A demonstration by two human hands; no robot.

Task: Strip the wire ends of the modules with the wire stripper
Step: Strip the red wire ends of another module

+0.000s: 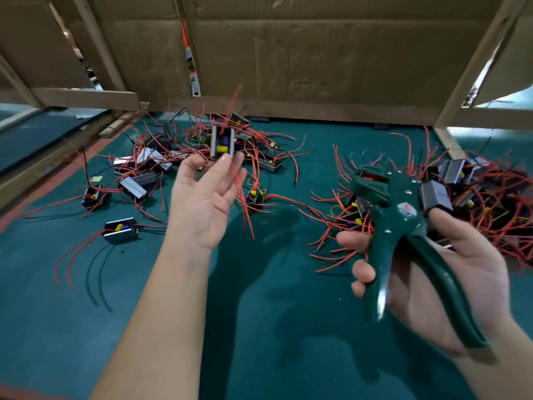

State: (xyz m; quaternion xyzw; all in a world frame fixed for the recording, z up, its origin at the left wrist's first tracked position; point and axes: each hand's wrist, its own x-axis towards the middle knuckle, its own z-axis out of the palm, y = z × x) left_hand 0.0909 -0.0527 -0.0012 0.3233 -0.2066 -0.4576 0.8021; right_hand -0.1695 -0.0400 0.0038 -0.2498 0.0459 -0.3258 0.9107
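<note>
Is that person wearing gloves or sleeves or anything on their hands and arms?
No gloves. The left hand and the right hand are bare, with no rings showing. The forearms are bare too: no sleeves, watch or bracelet in view.

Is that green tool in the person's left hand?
No, the right hand grips the green wire stripper, while the left hand holds a module at its fingertips.
</note>
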